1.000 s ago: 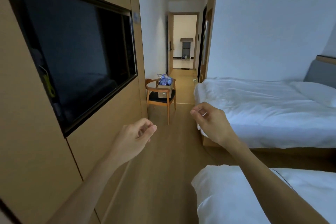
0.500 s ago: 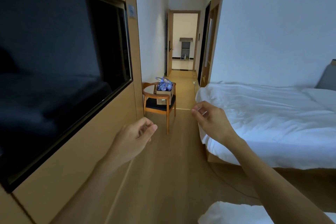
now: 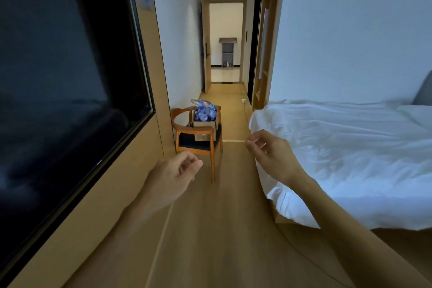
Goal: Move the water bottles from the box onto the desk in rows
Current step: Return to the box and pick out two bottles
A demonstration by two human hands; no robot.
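Bottles (image 3: 203, 110) sit heaped in the box (image 3: 204, 124) on the chair (image 3: 198, 140) seat, straight ahead and well beyond both hands. Left hand (image 3: 171, 174), loosely curled and empty, seems slightly nearer than the right hand (image 3: 272, 154), likewise empty.

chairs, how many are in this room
1. The wooden chair stands against the left wall past the TV, carrying the box of bottles; others may be out of view.

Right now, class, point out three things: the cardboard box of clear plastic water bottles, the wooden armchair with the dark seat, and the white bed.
cardboard box (image 3: 204, 123): head view, front wall.
wooden armchair (image 3: 189, 128): head view, near armrest.
white bed (image 3: 346, 145): head view, duvet top.
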